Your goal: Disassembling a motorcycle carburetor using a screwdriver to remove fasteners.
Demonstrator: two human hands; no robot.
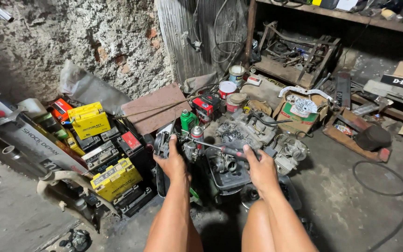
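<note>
Screwdriver (pixel 215 148) gripped in our right hand (pixel 260 170), left hand (pixel 172 161) bracing carburetor (pixel 225 163); its tip could slip, gouging metal.

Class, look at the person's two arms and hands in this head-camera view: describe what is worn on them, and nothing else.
Nothing is worn. The left hand and right hand are bare, without gloves; both forearms are uncovered, with no sleeves in view. No watch, ring or wristband shows on either.
</note>
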